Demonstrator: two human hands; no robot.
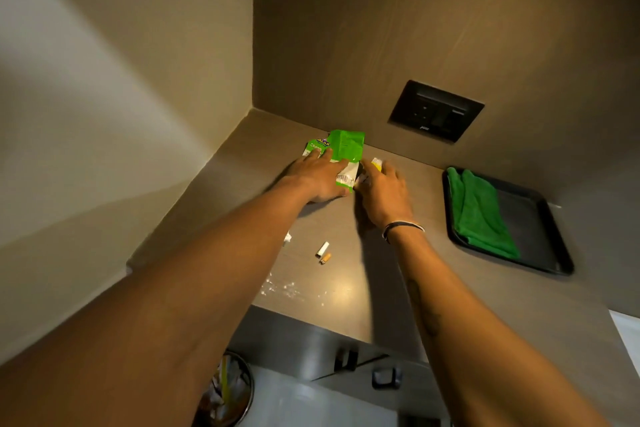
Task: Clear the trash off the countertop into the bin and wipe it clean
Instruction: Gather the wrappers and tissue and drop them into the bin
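Observation:
Green snack wrappers (346, 146) lie in the back corner of the brown countertop (346, 291). My left hand (317, 177) lies flat on them, fingers spread, thumb under a wrapper edge. My right hand (382, 189) sits just right of the wrappers with its fingers curled around a small yellow and white wrapper (376, 163). Two cigarette butts (323, 252) lie nearer to me, with a small white scrap (287, 237) beside my left forearm and white crumbs (280, 288) near the front edge. A round bin (228, 392) with trash inside stands on the floor below.
A black tray (540, 236) holding a folded green cloth (481, 215) sits at the right of the counter. A dark socket panel (435, 111) is on the back wall. Drawer fronts with dark handles (346, 359) lie under the counter edge. Walls close the corner on the left and back.

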